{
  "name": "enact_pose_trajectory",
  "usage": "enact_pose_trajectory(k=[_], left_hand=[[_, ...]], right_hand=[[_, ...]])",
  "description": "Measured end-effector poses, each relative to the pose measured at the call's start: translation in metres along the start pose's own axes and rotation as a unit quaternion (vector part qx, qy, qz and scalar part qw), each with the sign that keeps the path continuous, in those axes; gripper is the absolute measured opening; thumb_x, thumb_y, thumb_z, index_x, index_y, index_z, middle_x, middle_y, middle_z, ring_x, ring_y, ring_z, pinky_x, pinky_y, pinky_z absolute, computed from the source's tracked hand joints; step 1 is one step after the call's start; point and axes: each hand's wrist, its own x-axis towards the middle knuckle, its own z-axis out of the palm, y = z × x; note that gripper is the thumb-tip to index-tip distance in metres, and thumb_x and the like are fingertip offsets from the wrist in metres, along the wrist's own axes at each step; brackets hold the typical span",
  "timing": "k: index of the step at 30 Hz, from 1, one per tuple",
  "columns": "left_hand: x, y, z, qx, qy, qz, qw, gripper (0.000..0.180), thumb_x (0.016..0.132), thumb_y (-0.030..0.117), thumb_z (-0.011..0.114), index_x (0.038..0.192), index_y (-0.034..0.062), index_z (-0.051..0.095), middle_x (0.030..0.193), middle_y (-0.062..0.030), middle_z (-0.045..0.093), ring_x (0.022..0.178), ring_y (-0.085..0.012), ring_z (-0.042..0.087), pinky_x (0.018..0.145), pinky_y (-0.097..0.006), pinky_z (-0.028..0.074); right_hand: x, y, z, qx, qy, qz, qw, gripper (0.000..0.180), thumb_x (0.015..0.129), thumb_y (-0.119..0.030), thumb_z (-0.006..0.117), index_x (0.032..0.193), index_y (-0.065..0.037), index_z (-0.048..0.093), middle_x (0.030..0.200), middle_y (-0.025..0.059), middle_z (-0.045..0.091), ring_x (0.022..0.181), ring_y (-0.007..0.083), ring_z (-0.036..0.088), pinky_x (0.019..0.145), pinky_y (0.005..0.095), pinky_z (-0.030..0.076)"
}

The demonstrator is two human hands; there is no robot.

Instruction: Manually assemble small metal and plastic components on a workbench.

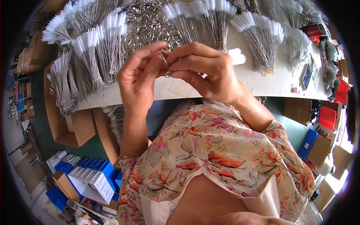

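Observation:
Both my hands are raised together over the near edge of the white table. Between the fingertips of my left hand (pixel 139 77) is a metal ring (pixel 164 58), pinched at its side. My right hand (pixel 212 69) is closed on a thin wire brush; its fingertips also meet the ring. The brush's looped wire end (pixel 168 74) pokes out by my right fingertips, and white bristles (pixel 237 56) show beyond the knuckles. My palm and fingers hide the middle of the wire. Whether the ring passes through the loop I cannot tell.
A pile of loose metal rings (pixel 148 22) lies beyond my hands. Bundles of wire brushes (pixel 262 41) flank it on the right, with more bundles (pixel 90 56) on the left. An open cardboard box (pixel 71 127) and plastic bins (pixel 90 182) stand below, left. A dark flat object (pixel 307 76) lies at right.

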Motion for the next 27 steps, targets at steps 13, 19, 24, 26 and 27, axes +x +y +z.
enact_pose_trajectory(k=[13,19,24,26,27], left_hand=[[-0.003,0.023,0.005,0.308,-0.016,0.219,0.926,0.031,0.073,-0.010,0.061,0.103,-0.0068,0.059,0.097,-0.0140,0.062,0.080,-0.0160,0.063,0.071,-0.023,0.052],[0.004,0.021,0.003,0.338,-0.016,0.251,0.907,0.028,0.072,-0.012,0.060,0.100,-0.0104,0.059,0.097,-0.0154,0.062,0.080,-0.0166,0.064,0.070,-0.022,0.052],[0.010,0.024,-0.003,0.286,-0.043,0.223,0.931,0.028,0.073,-0.012,0.059,0.101,-0.0109,0.059,0.098,-0.0166,0.061,0.083,-0.0171,0.063,0.071,-0.023,0.052],[0.013,0.026,-0.005,0.269,-0.071,0.226,0.934,0.028,0.074,-0.012,0.059,0.102,-0.0110,0.058,0.098,-0.0171,0.061,0.084,-0.0176,0.063,0.072,-0.024,0.053],[0.013,0.029,-0.005,0.282,-0.082,0.213,0.932,0.028,0.074,-0.012,0.058,0.102,-0.0111,0.058,0.098,-0.0177,0.061,0.086,-0.0189,0.062,0.073,-0.025,0.053]], right_hand=[[0.017,-0.008,-0.016,0.325,-0.052,0.297,0.896,0.014,0.084,-0.017,0.063,0.089,-0.005,0.067,0.067,-0.0027,0.058,0.052,0.0019,0.041,0.044,0.0173,0.034],[0.024,-0.010,-0.006,0.351,-0.041,0.328,0.876,0.018,0.081,-0.020,0.066,0.081,-0.003,0.065,0.062,-0.0006,0.057,0.050,0.0028,0.041,0.044,0.0174,0.032],[0.042,-0.010,-0.026,0.287,-0.119,0.326,0.893,0.017,0.079,-0.021,0.067,0.083,-0.005,0.067,0.065,0.0013,0.060,0.049,0.0035,0.044,0.044,0.0179,0.034],[0.054,-0.018,-0.039,0.258,-0.251,0.352,0.864,0.020,0.087,-0.020,0.058,0.095,-0.003,0.065,0.079,0.0013,0.063,0.058,0.0052,0.049,0.050,0.0202,0.039],[0.060,-0.007,-0.047,0.327,-0.307,0.344,0.825,0.021,0.081,-0.013,0.065,0.100,-0.005,0.064,0.085,0.0052,0.064,0.063,0.0052,0.052,0.053,0.0176,0.041]])
